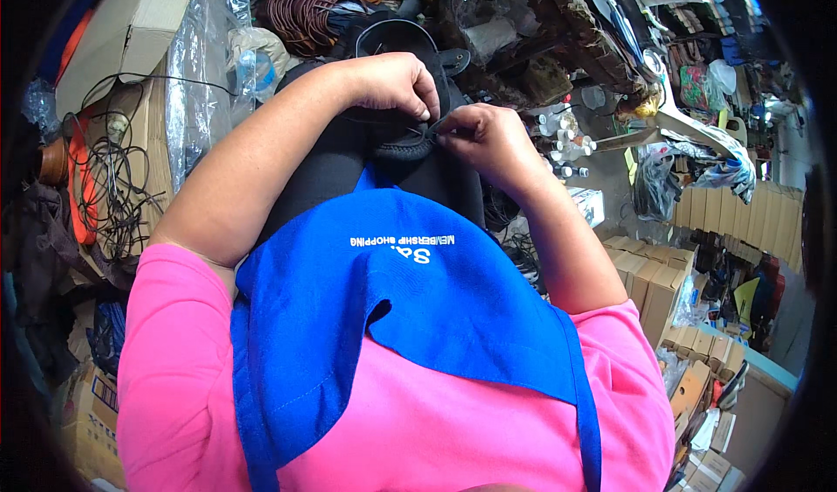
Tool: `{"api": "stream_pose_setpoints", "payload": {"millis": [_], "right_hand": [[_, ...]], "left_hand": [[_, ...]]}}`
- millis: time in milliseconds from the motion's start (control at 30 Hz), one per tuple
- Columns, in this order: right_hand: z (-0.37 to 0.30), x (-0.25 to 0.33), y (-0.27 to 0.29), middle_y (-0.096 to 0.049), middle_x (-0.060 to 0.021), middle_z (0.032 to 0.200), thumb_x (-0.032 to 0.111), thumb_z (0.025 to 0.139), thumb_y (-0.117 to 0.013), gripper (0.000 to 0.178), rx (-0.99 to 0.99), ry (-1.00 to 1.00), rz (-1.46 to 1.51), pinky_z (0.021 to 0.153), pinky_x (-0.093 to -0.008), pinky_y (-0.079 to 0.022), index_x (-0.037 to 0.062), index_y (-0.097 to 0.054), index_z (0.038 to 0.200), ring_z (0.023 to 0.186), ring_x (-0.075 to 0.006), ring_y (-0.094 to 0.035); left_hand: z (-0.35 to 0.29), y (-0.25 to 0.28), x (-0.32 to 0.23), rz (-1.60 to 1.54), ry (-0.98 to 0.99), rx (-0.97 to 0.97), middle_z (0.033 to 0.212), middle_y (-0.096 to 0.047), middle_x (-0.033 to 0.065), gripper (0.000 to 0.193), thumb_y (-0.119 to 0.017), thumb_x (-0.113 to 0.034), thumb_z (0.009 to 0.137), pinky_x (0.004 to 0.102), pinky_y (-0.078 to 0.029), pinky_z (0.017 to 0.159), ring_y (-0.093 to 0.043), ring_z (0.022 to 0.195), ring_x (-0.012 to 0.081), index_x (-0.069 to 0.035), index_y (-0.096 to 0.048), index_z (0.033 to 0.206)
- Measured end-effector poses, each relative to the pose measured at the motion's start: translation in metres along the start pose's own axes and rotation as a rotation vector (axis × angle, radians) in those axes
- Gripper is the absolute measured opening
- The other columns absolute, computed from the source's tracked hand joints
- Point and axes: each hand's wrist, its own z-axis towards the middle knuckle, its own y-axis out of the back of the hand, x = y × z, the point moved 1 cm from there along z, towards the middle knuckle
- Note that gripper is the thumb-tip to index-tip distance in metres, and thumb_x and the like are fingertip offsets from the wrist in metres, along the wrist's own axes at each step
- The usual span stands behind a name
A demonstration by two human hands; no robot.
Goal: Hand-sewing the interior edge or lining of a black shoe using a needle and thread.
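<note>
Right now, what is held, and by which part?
A black shoe, apparently: left hand and right hand pinch near its stitched toe; exact contact unclear.

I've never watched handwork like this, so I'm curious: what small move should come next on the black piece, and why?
Perhaps a light tug outward by the right hand while the left hand steadies the black piece. Both hands' fingers are bent close together at it. What they pinch, if anything, is too small to tell, so a gentle test seems wise.
</note>
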Motion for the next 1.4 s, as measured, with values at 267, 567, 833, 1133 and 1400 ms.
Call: {"api": "stream_pose_setpoints", "payload": {"millis": [267,567,833,1133,1400], "right_hand": [[-0.005,-0.047,0.002,-0.063,-0.0023,0.089,0.014,0.082,-0.07,0.021,0.176,-0.097,0.495,0.082,-0.0261,-0.043,0.0087,-0.071,0.102,0.089,-0.0116,-0.056],[0.005,-0.063,0.0,-0.063,-0.0024,0.093,0.012,0.084,-0.067,0.021,0.263,0.004,0.592,0.088,-0.0282,-0.041,0.0068,-0.071,0.104,0.094,-0.014,-0.055],[0.0,-0.035,-0.021,-0.063,-0.0014,0.085,0.004,0.078,-0.071,0.013,0.004,-0.062,0.598,0.074,-0.0256,-0.049,0.0041,-0.072,0.091,0.084,-0.0095,-0.06],[-0.019,-0.011,-0.02,-0.052,-0.0083,0.072,0.009,0.074,-0.071,0.018,-0.165,0.02,0.083,0.069,-0.0346,-0.046,0.0143,-0.073,0.092,0.073,-0.024,-0.057],[-0.036,0.002,-0.045,-0.053,-0.0079,0.078,0.008,0.077,-0.062,0.033,-0.297,0.17,-0.325,0.084,-0.0449,-0.039,0.0153,-0.067,0.108,0.078,-0.0259,-0.054]], "left_hand": [[-0.001,-0.002,-0.003,0.124,-0.22,0.044,0.089,-0.051,0.0041,0.026,-0.072,-0.011,0.074,0.031,-0.043,0.084,-0.052,0.09,0.0196,-0.012,-0.072,0.1],[-0.004,-0.003,-0.003,0.136,-0.162,-0.007,0.088,-0.052,0.0032,0.027,-0.074,-0.011,0.071,0.0301,-0.043,0.084,-0.052,0.09,0.019,-0.014,-0.073,0.097],[-0.006,-0.004,-0.001,0.119,-0.097,-0.035,0.089,-0.054,0.0038,0.025,-0.076,-0.011,0.067,0.0305,-0.043,0.086,-0.053,0.093,0.0204,-0.013,-0.073,0.092],[-0.063,-0.024,-0.014,0.333,-0.107,-0.618,0.107,-0.048,0.0131,0.042,-0.047,0.011,0.072,0.0333,-0.043,0.088,-0.051,0.102,0.0276,-0.007,-0.062,0.107],[-0.096,-0.062,-0.027,0.591,-0.03,-0.78,0.076,-0.055,0.0029,0.016,-0.065,-0.005,0.076,0.0352,-0.037,0.081,-0.056,0.079,0.02,-0.013,-0.071,0.089]]}}
